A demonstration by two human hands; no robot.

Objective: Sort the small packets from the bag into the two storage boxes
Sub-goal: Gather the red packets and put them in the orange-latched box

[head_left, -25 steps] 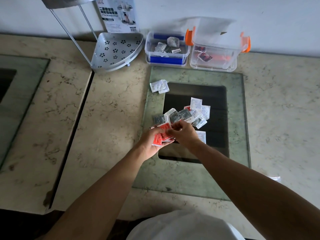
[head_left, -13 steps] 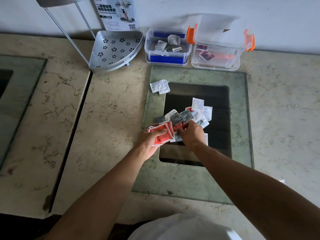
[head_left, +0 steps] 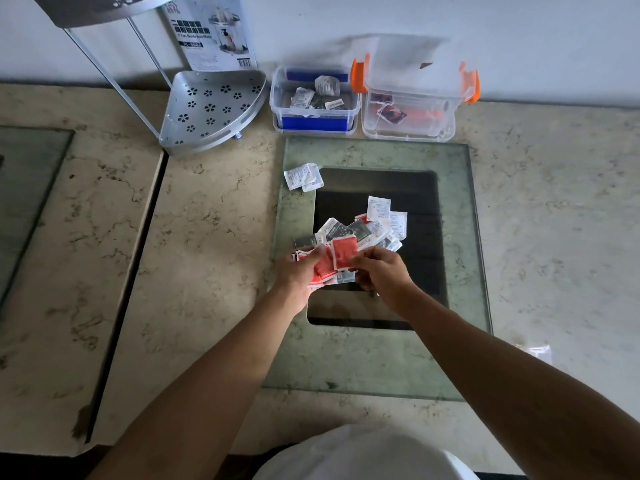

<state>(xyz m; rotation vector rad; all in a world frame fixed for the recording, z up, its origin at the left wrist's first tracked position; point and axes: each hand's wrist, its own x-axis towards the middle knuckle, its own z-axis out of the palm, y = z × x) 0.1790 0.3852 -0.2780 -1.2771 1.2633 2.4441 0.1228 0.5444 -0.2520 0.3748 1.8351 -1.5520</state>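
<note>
My left hand (head_left: pixel 298 275) grips a fanned stack of red packets (head_left: pixel 323 266). My right hand (head_left: pixel 381 271) pinches one red packet (head_left: pixel 344 252) and holds it against that stack. Just beyond the hands a loose pile of white, grey and red packets (head_left: pixel 375 226) lies on the glass panel (head_left: pixel 460 271). Two white packets (head_left: pixel 303 176) lie apart at the panel's far left corner. At the back wall stand the blue-trimmed box (head_left: pixel 313 102) with white and grey packets inside and the orange-latched box (head_left: pixel 408 109) with red packets, its lid raised.
A perforated metal corner shelf (head_left: pixel 211 109) on thin legs stands left of the boxes, with a printed product sheet (head_left: pixel 211 29) on the wall behind. A clear plastic bag (head_left: pixel 535 353) lies flat at the right. A dark gap (head_left: pixel 128 292) splits the marble counter at the left.
My right hand picked a red packet from the pile and brought it to the stack in my left hand, which has fanned out wider. The view shifted slightly closer.
</note>
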